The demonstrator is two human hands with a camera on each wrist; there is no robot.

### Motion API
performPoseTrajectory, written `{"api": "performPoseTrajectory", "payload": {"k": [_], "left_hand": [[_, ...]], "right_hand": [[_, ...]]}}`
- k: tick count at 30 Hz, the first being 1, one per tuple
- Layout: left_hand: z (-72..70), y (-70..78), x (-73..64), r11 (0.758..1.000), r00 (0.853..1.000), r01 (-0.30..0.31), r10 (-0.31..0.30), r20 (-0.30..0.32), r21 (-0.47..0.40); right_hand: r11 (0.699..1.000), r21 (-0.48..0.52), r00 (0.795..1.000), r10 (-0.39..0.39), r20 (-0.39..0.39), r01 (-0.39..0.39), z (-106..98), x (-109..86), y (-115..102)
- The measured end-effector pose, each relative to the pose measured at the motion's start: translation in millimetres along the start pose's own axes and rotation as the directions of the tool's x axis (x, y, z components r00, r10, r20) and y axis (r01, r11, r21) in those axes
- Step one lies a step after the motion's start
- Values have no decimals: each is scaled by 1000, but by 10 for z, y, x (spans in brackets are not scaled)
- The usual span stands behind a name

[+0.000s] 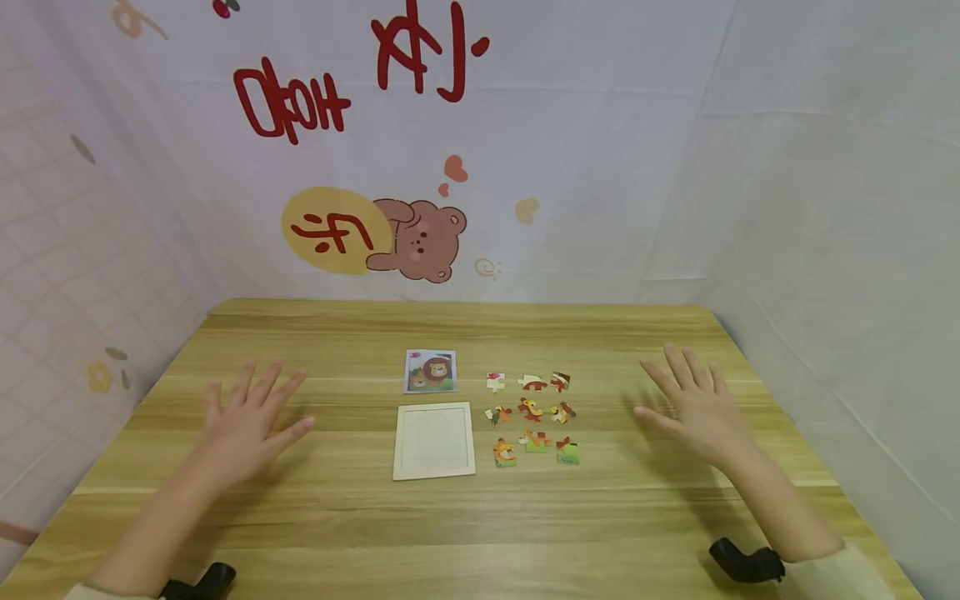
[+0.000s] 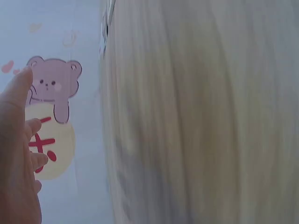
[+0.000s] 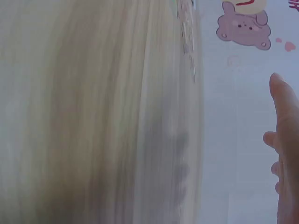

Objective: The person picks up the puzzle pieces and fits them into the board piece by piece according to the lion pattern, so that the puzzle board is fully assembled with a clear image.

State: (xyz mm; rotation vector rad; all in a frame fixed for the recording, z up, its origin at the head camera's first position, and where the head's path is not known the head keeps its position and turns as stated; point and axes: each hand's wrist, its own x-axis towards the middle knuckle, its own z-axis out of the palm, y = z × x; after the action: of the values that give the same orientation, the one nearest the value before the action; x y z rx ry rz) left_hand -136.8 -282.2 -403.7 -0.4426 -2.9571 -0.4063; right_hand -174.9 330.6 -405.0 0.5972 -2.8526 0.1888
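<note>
My left hand (image 1: pixel 243 425) is spread over the left side of the table and holds nothing. On the right, my right hand (image 1: pixel 699 410) is spread too, its shadow falling on the wood, with loose jigsaw pieces (image 1: pixel 530 409) nearest to it. These pieces lie apart in three rows, printed with bits of orange, green and red. Between them and the left hand sits a pale square puzzle frame (image 1: pixel 434 475) with a bare recess. A small picture card (image 1: pixel 430 372) showing two lions lies just behind the frame. Both wrist views show fingers above the table.
The wood-grain table (image 1: pixel 480 533) ends at a white cloth backdrop (image 1: pixel 600 150) with red characters and a printed bear (image 1: pixel 423 242). White cloth walls also stand at left and right. Black wrist straps (image 1: pixel 746 562) sit at both forearms.
</note>
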Motion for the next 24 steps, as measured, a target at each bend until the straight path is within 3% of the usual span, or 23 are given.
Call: {"api": "performPoseTrajectory", "payload": {"k": [10, 16, 24], "left_hand": [[266, 288, 103, 993, 998, -51, 46, -42, -108], [438, 431, 173, 972, 995, -81, 66, -71, -222], [632, 608, 260, 956, 993, -106, 89, -74, -273]], "right_hand": [[997, 79, 998, -19, -52, 23, 128, 112, -385], [988, 144, 994, -38, -100, 53, 211, 223, -604], [966, 219, 971, -85, -223, 135, 325, 406, -871]]}}
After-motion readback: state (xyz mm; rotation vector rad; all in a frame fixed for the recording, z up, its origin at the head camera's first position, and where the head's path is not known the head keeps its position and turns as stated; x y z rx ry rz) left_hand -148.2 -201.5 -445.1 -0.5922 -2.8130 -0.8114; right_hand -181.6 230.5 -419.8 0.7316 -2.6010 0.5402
